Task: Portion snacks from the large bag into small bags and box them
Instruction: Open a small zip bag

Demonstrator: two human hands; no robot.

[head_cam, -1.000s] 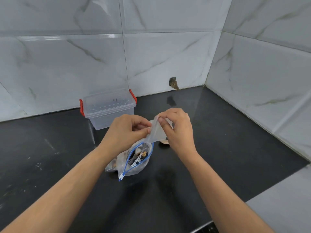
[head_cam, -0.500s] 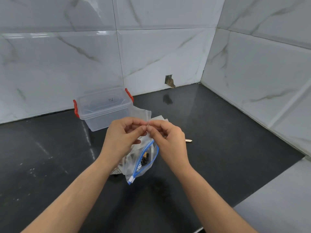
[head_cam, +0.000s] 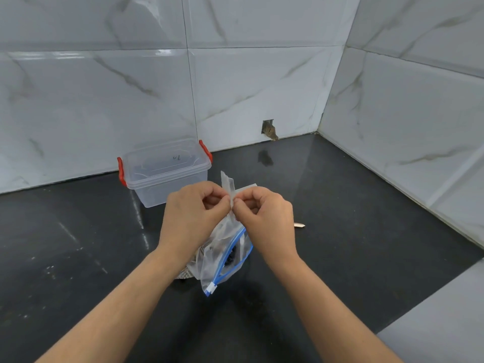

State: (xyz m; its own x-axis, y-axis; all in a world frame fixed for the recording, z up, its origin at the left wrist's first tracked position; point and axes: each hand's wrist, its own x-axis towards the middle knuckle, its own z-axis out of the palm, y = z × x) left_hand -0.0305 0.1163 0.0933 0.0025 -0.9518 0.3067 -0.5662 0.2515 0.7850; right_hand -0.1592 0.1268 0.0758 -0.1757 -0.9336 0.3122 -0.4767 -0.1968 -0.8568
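Note:
Both hands meet above the black counter. My left hand (head_cam: 193, 213) and my right hand (head_cam: 264, 216) pinch the top edge of a small clear bag (head_cam: 229, 189) between thumbs and forefingers. Its upper flap sticks up between the hands. Below them sits the large clear zip bag (head_cam: 222, 258) with a blue zipper strip, its mouth open and dark snacks inside. A clear plastic box (head_cam: 165, 171) with a lid and red clips stands behind, near the wall.
A stack of flat small bags (head_cam: 248, 186) lies just behind my right hand. A small pointed wooden piece (head_cam: 298, 225) lies to the right of it. Tiled walls close the back and the right. A pale surface (head_cam: 445, 323) meets the counter at lower right.
My hands have come together on the small bag's top edge. The bag now stands edge-on between my fingers instead of spread out.

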